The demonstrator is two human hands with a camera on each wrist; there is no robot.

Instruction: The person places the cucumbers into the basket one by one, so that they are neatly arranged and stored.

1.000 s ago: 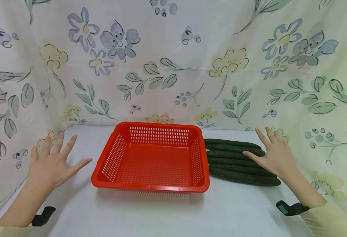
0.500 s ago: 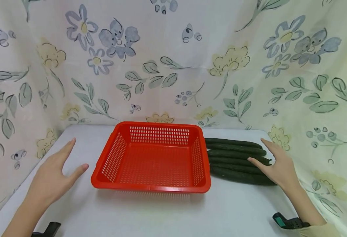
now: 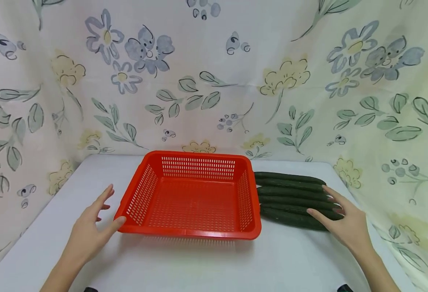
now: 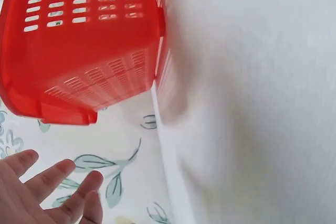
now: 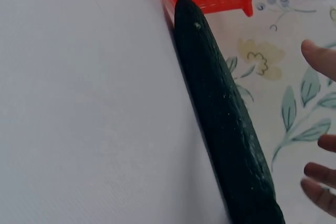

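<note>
A red plastic basket [image 3: 188,234] with slotted walls stands on the white table. My left hand [image 3: 86,234] is beside its left wall, fingers loosely bent and holding nothing. The left thumb overlaps the basket's front left corner in the head view; whether it touches is unclear. In the left wrist view, a gap separates the fingers [image 4: 55,174] from the basket [image 4: 86,51]. Several dark green cucumbers [image 3: 290,198] lie side by side right of the basket. My right hand [image 3: 347,225] hovers at their right ends, thumb and fingers spread apart, not touching the cucumber [image 5: 223,114] in the right wrist view.
The white table [image 3: 162,267] stretches in front of the basket and to both sides. A floral cloth [image 3: 199,52] hangs behind and at the sides of the table. The basket's right wall stands close against the cucumbers' left ends.
Both hands were spread wide and higher. My left hand has moved right and down toward the basket. My right hand has lowered toward the cucumbers, its fingers bending. Basket and cucumbers stay put.
</note>
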